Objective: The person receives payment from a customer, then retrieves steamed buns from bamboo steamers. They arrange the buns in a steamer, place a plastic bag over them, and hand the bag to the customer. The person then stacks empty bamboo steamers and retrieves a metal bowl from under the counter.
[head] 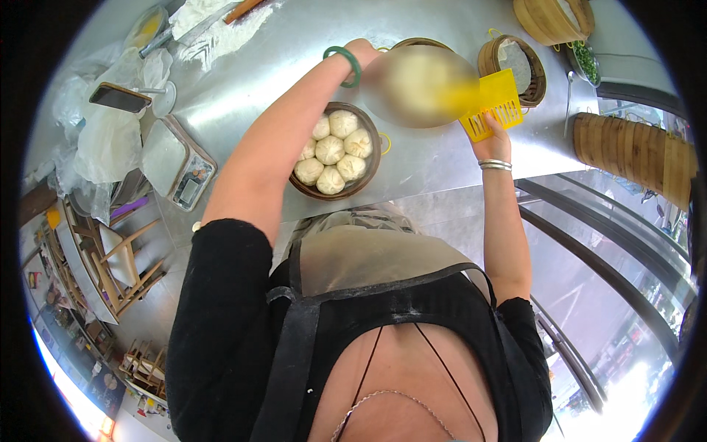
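Note:
A yellow slotted plastic scoop is gripped in my right hand, its inner end running into a blurred patch. Under that patch sits a round steamer basket, of which only the far rim shows sharply; pale shapes inside are too blurred to name. My left hand is at the left of this basket, and its fingertips are hidden. Below my left forearm stands a bamboo steamer with several pleated buns, partly covered by the arm.
A paper-lined steamer stands at right, near a bowl of chopped greens and stacked steamers. On the left are a digital scale, a phone on a stand, plastic bags and flour on the metal worktop.

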`<act>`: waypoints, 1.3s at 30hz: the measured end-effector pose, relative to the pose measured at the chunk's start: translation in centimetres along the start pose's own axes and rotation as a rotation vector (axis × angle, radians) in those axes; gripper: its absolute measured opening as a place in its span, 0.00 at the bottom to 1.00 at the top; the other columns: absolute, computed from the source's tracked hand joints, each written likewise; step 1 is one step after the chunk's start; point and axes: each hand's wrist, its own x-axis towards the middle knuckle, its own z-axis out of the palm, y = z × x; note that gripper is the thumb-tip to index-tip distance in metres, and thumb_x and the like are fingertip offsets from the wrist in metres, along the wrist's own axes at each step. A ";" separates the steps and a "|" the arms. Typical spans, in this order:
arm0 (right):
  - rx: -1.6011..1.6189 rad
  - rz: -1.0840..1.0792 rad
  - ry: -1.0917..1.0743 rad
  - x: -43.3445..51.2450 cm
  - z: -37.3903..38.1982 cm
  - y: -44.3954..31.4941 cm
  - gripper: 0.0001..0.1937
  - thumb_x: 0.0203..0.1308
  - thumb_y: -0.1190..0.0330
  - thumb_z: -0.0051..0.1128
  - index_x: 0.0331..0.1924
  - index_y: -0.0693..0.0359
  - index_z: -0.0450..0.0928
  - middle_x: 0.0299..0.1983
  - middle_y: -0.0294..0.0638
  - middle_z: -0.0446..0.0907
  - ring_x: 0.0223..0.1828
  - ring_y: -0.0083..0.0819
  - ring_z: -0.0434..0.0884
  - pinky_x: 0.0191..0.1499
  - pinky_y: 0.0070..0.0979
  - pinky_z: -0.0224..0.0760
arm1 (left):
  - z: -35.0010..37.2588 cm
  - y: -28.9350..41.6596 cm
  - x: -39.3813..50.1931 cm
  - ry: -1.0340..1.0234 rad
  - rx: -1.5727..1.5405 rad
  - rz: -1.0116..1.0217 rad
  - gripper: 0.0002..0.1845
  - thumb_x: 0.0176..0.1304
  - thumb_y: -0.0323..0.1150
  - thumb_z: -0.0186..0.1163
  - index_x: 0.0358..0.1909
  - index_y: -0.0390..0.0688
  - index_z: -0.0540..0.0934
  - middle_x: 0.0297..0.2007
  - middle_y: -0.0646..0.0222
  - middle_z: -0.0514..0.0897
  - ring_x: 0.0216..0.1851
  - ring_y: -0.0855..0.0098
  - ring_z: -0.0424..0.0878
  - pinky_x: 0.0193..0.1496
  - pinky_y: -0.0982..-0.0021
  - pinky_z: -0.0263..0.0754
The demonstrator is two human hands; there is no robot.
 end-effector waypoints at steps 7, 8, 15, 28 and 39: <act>-0.437 -0.189 0.125 -7.5 5.1 -2.0 0.10 0.58 0.77 0.55 0.44 0.65 0.75 0.36 0.37 0.79 0.36 0.24 0.78 0.39 0.22 0.72 | -5.7 -8.7 -13.6 0.129 0.410 0.201 0.21 0.66 0.43 0.49 0.54 0.40 0.73 0.45 0.60 0.81 0.50 0.65 0.77 0.54 0.67 0.69; -0.518 -0.147 0.065 -8.8 6.1 -1.2 0.09 0.59 0.76 0.55 0.44 0.65 0.76 0.33 0.37 0.79 0.33 0.23 0.78 0.37 0.21 0.72 | -5.3 -10.8 -15.3 0.106 0.282 0.198 0.21 0.66 0.42 0.49 0.54 0.40 0.74 0.46 0.59 0.81 0.50 0.65 0.77 0.53 0.67 0.69; -1.090 -0.235 -0.275 -13.9 11.6 3.8 0.10 0.58 0.72 0.55 0.41 0.68 0.77 0.30 0.44 0.82 0.30 0.29 0.81 0.34 0.25 0.73 | 0.8 -14.8 -21.4 0.509 0.127 0.237 0.17 0.63 0.38 0.53 0.46 0.34 0.76 0.40 0.54 0.81 0.41 0.58 0.79 0.45 0.65 0.72; -1.627 -0.728 -0.281 -14.2 13.9 6.1 0.14 0.53 0.76 0.55 0.46 0.60 0.77 0.34 0.48 0.80 0.33 0.45 0.79 0.34 0.36 0.72 | 8.9 -16.0 -24.3 0.523 -0.270 0.064 0.23 0.58 0.36 0.56 0.54 0.36 0.69 0.21 0.66 0.76 0.24 0.68 0.76 0.31 0.66 0.71; -1.434 -0.716 -0.436 -12.1 12.9 6.5 0.17 0.46 0.77 0.55 0.44 0.58 0.79 0.36 0.45 0.81 0.36 0.43 0.80 0.37 0.35 0.75 | 8.5 -15.4 -24.4 0.405 -0.654 0.014 0.26 0.60 0.32 0.56 0.60 0.37 0.64 0.29 0.67 0.73 0.23 0.75 0.76 0.21 0.75 0.74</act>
